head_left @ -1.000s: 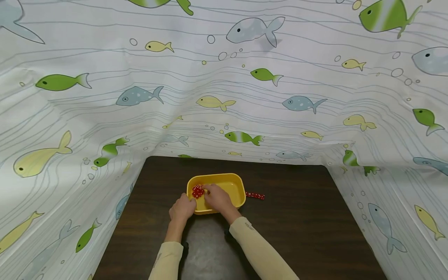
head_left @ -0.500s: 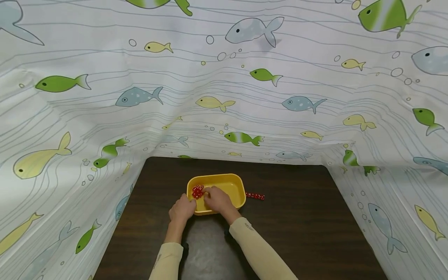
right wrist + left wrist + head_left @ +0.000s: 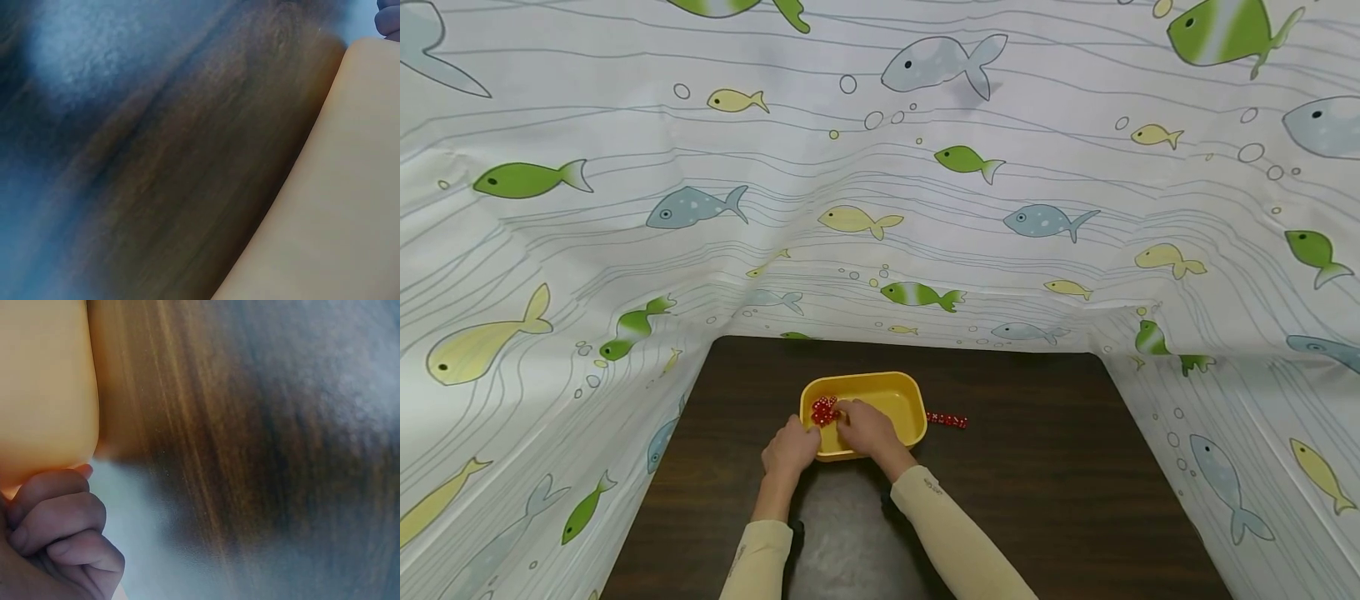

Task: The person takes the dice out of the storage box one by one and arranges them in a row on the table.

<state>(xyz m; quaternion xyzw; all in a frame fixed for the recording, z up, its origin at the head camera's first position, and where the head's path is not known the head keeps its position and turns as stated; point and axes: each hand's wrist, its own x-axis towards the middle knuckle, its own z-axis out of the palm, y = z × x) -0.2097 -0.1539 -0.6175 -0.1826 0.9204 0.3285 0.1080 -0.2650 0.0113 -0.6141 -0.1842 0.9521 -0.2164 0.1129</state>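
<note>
A yellow plastic tray (image 3: 901, 398) with raised sides stands on the dark table. At its near left corner my left hand (image 3: 792, 444) grips the rim; in the left wrist view its curled fingers (image 3: 59, 519) lie against the tray's outer wall (image 3: 47, 387). Red dice with white dots (image 3: 823, 410) are heaped in the tray's left end. My right hand (image 3: 867, 428) reaches over the front rim into the tray, fingertips right at the heap's right side. I cannot tell whether they pinch a die. The right wrist view shows mostly the tray's outer wall (image 3: 319, 187).
A straight row of red dice (image 3: 947, 420) lies on the wood-grain table (image 3: 1037, 467), just right of the tray. White fabric (image 3: 865, 179) printed with fish surrounds the table at the back and both sides.
The right fingertips shift very slightly among the dice, and the heap's right edge looks a little different. The left hand, tray and dice row stay put.
</note>
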